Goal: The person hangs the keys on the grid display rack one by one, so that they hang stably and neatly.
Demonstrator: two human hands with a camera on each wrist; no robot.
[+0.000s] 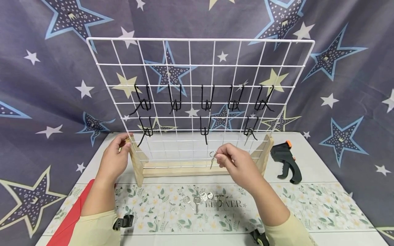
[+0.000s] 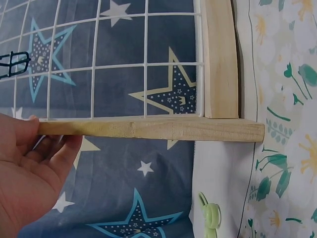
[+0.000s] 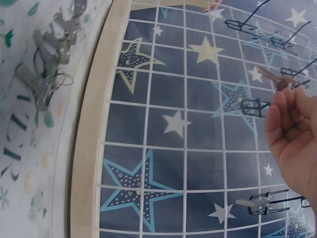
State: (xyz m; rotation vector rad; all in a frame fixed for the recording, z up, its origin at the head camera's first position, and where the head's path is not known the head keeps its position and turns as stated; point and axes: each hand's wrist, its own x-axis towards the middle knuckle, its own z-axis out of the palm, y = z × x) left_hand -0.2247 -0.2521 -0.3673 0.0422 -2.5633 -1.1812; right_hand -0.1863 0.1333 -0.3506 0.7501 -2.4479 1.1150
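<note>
A white wire grid [image 1: 201,65] stands upright in a wooden base, with several black hooks [image 1: 206,102] in two rows. My left hand [image 1: 114,155] grips the top of the base's left wooden side piece [image 2: 148,130], thumb on one face and fingers on the other. Between thumb and fingertips, my right hand [image 1: 238,165] pinches a key [image 3: 271,76] with a small ring, in front of the grid's lower middle. Another key [image 3: 253,203] hangs on the lower right hook. Several loose keys [image 1: 197,204] lie on the flowered table runner below.
A black pistol-shaped tool [image 1: 286,162] with orange parts lies right of the base. Red cloth [image 1: 74,212] lies by my left forearm. A light green plastic item [image 2: 211,216] sits beyond the left side piece. A star-patterned curtain [image 1: 338,85] hangs behind.
</note>
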